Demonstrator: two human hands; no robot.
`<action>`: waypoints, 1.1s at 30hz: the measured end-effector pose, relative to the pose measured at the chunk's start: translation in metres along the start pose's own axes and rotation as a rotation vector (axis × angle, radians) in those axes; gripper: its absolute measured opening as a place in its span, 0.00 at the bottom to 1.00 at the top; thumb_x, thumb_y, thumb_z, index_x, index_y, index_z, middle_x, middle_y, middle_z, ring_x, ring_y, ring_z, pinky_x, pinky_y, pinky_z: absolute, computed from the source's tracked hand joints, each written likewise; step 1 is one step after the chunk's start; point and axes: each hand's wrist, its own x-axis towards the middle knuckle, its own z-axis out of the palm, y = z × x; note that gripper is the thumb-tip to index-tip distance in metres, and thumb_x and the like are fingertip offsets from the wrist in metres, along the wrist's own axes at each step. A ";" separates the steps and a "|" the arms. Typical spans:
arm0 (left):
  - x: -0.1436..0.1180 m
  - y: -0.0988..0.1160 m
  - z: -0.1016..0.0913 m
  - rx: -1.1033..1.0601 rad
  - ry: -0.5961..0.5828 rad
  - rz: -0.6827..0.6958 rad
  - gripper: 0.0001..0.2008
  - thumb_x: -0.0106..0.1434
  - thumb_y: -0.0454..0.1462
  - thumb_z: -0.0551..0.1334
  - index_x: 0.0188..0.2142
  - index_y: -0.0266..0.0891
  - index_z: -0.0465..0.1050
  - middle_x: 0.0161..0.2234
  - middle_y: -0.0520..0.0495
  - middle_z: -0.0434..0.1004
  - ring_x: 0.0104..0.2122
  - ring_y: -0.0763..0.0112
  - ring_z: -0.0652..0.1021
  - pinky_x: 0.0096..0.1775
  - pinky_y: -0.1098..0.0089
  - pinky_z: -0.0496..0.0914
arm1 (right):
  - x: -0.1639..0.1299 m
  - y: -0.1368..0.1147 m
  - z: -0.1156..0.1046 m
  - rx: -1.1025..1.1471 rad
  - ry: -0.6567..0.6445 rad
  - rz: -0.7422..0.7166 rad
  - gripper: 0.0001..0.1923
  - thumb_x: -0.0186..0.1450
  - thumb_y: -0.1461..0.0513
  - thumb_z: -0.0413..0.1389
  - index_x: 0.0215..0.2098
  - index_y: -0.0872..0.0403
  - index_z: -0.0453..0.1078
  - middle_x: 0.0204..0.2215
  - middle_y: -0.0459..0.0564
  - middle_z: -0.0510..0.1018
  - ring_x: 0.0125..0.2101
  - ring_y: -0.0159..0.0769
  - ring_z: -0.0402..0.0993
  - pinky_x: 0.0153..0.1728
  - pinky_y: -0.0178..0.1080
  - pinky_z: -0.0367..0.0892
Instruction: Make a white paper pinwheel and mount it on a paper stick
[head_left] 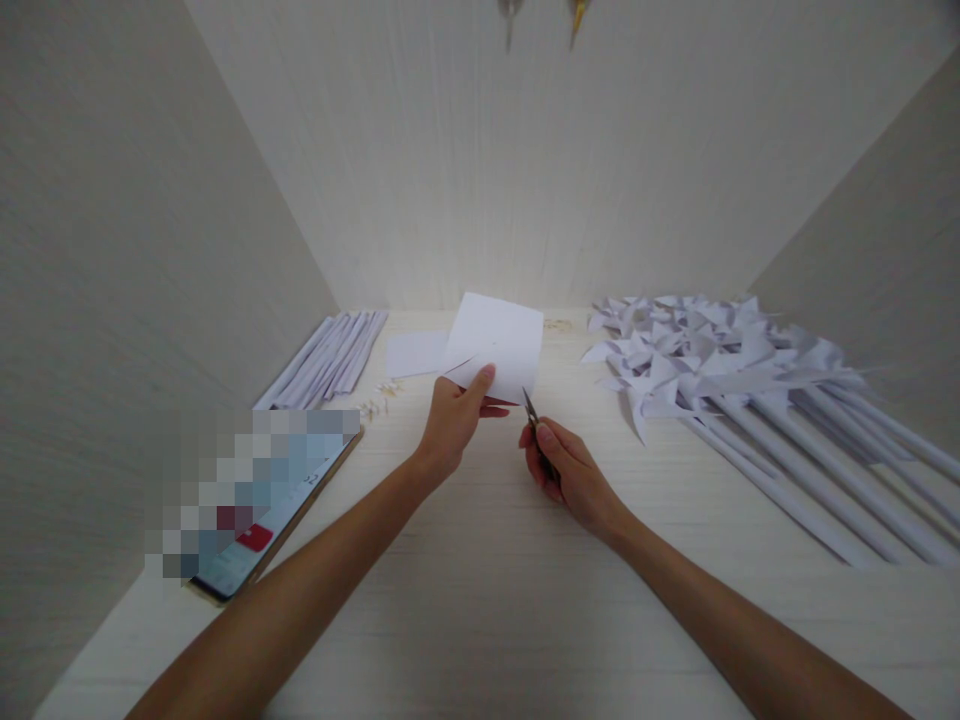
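My left hand (457, 410) grips a white square of paper (499, 335) by its near edge, thumb on top and fingers beneath. A slit runs in from the paper's left corner toward the middle, where a tiny mark shows. My right hand (562, 460) is closed around a small pair of scissors (531, 408). Their blades point up and left, with the tips at the paper's near right corner. Whether the blades are cutting into the paper I cannot tell. Behind the held square, more white paper (414, 354) lies flat on the table.
Rolled paper sticks (330, 355) lie at the back left. A phone (277, 520), partly blurred out, rests at the left. Finished paper pinwheels (675, 350) on sticks are piled at the right. Small scraps (382, 398) lie left of the paper. Walls enclose the table (480, 600).
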 end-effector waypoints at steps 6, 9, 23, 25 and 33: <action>0.000 0.000 0.000 -0.010 0.000 0.011 0.11 0.50 0.39 0.61 0.30 0.30 0.70 0.23 0.47 0.76 0.20 0.72 0.76 0.20 0.75 0.71 | -0.001 0.000 0.000 -0.010 0.002 0.002 0.16 0.62 0.51 0.44 0.27 0.54 0.60 0.12 0.38 0.59 0.12 0.22 0.51 0.10 0.26 0.45; 0.000 -0.001 0.000 -0.015 0.001 0.012 0.11 0.50 0.38 0.62 0.29 0.30 0.70 0.23 0.48 0.75 0.20 0.72 0.76 0.20 0.75 0.71 | -0.001 0.000 0.001 -0.010 0.002 0.003 0.16 0.62 0.51 0.44 0.27 0.54 0.60 0.12 0.37 0.59 0.12 0.22 0.50 0.10 0.26 0.45; 0.000 -0.001 -0.001 -0.002 -0.005 0.035 0.12 0.49 0.40 0.62 0.28 0.30 0.71 0.22 0.48 0.75 0.20 0.73 0.75 0.21 0.75 0.71 | -0.002 -0.002 0.000 -0.031 0.008 0.002 0.16 0.61 0.51 0.44 0.27 0.54 0.60 0.12 0.38 0.59 0.12 0.22 0.51 0.10 0.26 0.45; 0.000 -0.001 -0.001 0.005 -0.002 0.034 0.12 0.49 0.40 0.62 0.28 0.30 0.71 0.22 0.48 0.75 0.20 0.73 0.75 0.21 0.75 0.71 | -0.001 -0.002 0.000 -0.031 0.009 0.005 0.16 0.61 0.51 0.44 0.27 0.54 0.59 0.12 0.38 0.59 0.12 0.22 0.51 0.10 0.26 0.45; 0.000 -0.002 -0.001 0.041 -0.006 0.052 0.13 0.49 0.41 0.61 0.29 0.31 0.72 0.23 0.48 0.76 0.20 0.74 0.75 0.21 0.75 0.71 | 0.000 -0.002 0.001 -0.060 0.016 0.002 0.16 0.61 0.51 0.44 0.27 0.54 0.59 0.12 0.38 0.58 0.12 0.23 0.50 0.10 0.27 0.45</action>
